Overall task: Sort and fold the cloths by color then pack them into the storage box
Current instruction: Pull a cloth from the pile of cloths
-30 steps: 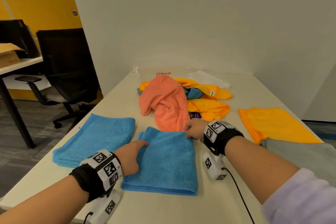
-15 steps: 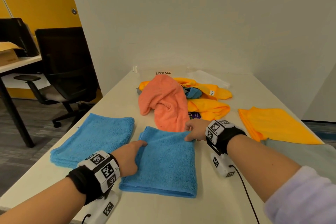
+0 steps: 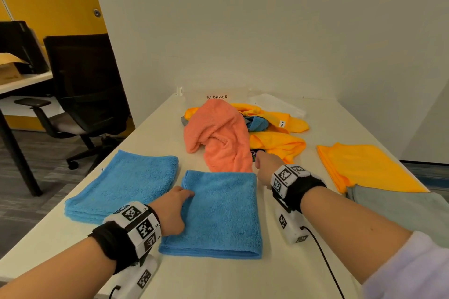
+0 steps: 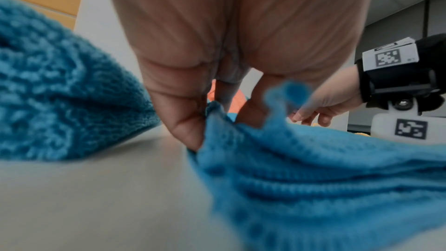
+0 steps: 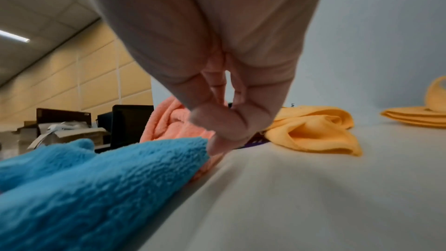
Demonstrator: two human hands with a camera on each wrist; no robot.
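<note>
Left hand [image 3: 171, 210]: on the left edge of the blue cloth [image 3: 220, 211]; in the left wrist view thumb and fingers [image 4: 185, 127] pinch that edge, cloth bunched up a little between them.
Right hand [image 3: 266, 168]: just beside the far right corner of the blue cloth, over the table [image 3: 218, 277]; fingers curled loosely, thumb against them in the right wrist view, nothing held there as far as visible; grip counted as relaxed, empty.
Blue cloth: folded to a rectangle, flat on the table near the front edge, between both hands.
Blue stack [image 3: 124, 184]: folded blue cloths, left of the blue cloth, just beside it, not touching.
Pink cloth [image 3: 218, 137]: unfolded, crumpled, behind the blue cloth; lower end touches the far edge of the blue cloth.
Pile [image 3: 274, 133]: orange cloths with a small blue one among them, unfolded, behind and right of the pink cloth.
Orange cloth [image 3: 364, 165]: folded flat, on the right side of the table.
Grey cloth [image 3: 398, 209]: flat, just in front of the orange cloth, edges overlapping or touching, cannot tell which.
Box [image 3: 216, 94]: clear, with label "STORAGE", at the far end of the table against the wall; content not visible.
Chair [image 3: 80, 85]: black, left of the table.
</note>
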